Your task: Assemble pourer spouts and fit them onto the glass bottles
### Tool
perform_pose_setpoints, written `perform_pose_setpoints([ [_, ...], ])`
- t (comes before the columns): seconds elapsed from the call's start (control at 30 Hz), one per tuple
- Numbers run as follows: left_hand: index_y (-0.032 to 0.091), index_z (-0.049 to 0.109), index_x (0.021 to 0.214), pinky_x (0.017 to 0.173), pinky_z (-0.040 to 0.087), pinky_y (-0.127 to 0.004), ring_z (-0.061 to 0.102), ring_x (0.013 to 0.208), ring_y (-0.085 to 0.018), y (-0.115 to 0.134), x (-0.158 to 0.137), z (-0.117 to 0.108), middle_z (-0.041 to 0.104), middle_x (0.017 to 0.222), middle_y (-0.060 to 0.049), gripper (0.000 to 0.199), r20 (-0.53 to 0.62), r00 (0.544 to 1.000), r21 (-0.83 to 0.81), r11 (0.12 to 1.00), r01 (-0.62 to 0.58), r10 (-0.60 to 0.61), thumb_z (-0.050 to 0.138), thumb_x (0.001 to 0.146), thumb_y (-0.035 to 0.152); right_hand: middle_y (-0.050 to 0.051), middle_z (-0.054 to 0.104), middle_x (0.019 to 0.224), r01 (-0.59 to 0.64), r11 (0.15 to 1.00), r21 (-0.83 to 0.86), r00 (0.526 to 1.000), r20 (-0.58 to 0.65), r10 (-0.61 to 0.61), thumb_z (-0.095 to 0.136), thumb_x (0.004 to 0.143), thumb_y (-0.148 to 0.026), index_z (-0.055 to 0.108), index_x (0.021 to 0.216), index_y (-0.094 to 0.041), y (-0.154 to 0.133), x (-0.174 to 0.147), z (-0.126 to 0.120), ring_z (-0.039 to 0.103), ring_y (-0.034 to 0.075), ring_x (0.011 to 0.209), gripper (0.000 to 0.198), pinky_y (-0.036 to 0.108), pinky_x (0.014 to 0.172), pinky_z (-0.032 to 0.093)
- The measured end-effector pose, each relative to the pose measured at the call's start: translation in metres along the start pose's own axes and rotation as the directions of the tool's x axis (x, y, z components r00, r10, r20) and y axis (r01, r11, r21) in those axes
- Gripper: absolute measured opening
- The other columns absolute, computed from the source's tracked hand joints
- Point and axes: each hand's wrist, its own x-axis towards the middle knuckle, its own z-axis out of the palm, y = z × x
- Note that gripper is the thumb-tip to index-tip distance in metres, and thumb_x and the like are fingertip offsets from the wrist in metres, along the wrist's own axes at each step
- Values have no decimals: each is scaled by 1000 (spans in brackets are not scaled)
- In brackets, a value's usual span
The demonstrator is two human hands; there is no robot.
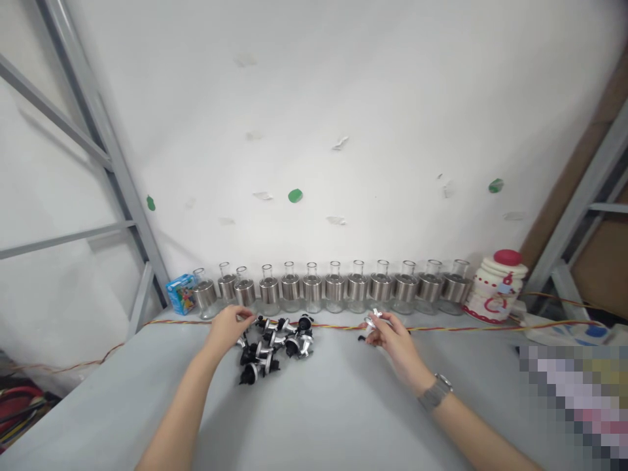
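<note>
One silver-and-black fitting point(371, 322): pinched between the thumb and fingers of your right hand point(395, 340), in front of the bottle row, at the right of the pile; silver end uppermost, a small black part lower left, long axis seemingly inclined, partly hidden by your fingers. One loose pile of similar fittings point(277, 339): on the worktop point(353, 405), axes in mixed directions. Your left hand point(228, 329): fingers bent at the pile's left edge; cannot tell whether it grasps a piece. Twelve sleeved glass bottles point(334, 288): upright at the back, open necks up, axes vertical. Step in hand, as judged: handling fittings singly; the next move calls for a steady pinch and a check of the piece's direction.
</note>
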Motion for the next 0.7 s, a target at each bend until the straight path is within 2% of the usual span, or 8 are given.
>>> perform_pose_setpoints([
  [0.13, 19, 67, 63, 61, 40, -24, 58, 70, -20, 7, -8, -2, 66, 67, -1, 32, 204, 975, 8, 996, -89, 85, 66, 49, 48, -1, 64, 61, 0, 1000, -4, 1000, 9, 0, 68, 59, -43, 45, 81, -20, 2, 2, -2, 56, 14, 46, 40, 27, 49, 41],
  [0.2, 20, 67, 62, 57, 40, -23, 58, 68, -19, 8, -11, -1, 65, 66, 0, 33, 264, 959, 18, 994, -108, 100, 71, 41, 45, -1, 65, 62, -2, 1000, -8, 1000, 11, 2, 68, 60, -43, 45, 81, -20, 3, 2, -2, 56, 14, 46, 39, 27, 50, 41],
  [0.27, 20, 67, 63, 58, 39, -23, 58, 69, -20, 6, -11, 1, 65, 69, 0, 33, 254, 962, 43, 993, -110, 96, 72, 40, 42, -1, 64, 62, -4, 1000, -13, 1000, 12, 4, 67, 61, -43, 45, 82, -20, 3, 2, -2, 56, 14, 47, 38, 27, 50, 41],
  [0.43, 17, 65, 67, 62, 39, -27, 58, 71, -21, -3, -3, 4, 64, 71, -4, 26, 129, 991, 108, 993, -55, 41, 64, 55, 40, 0, 64, 63, -5, 1000, -22, 1000, 9, 5, 67, 60, -44, 46, 80, -19, 3, 2, -2, 55, 14, 46, 38, 27, 50, 42],
  [0.57, 17, 63, 69, 65, 39, -28, 57, 74, -22, -2, 1, 4, 64, 73, -6, 24, 69, 997, 121, 992, -34, 26, 59, 61, 39, -1, 64, 63, -7, 1000, -24, 1000, 15, 8, 67, 61, -43, 45, 80, -20, 3, 1, -2, 55, 13, 47, 37, 27, 51, 41],
  [0.63, 16, 61, 72, 64, 39, -27, 56, 74, -21, 2, 0, 4, 63, 74, -6, 27, 74, 997, 111, 993, -42, 34, 55, 64, 42, -1, 64, 63, -7, 1000, -23, 1000, 22, 8, 66, 62, -43, 45, 81, -20, 3, 1, -2, 55, 13, 47, 36, 27, 51, 41],
  [0.7, 16, 61, 72, 60, 38, -26, 56, 69, -20, 8, -4, 2, 61, 69, -4, 32, 133, 990, 85, 995, -60, 48, 54, 65, 46, -1, 64, 62, -3, 1000, -21, 1000, 23, 3, 66, 62, -43, 45, 81, -20, 4, 2, -3, 55, 13, 47, 36, 26, 51, 41],
])
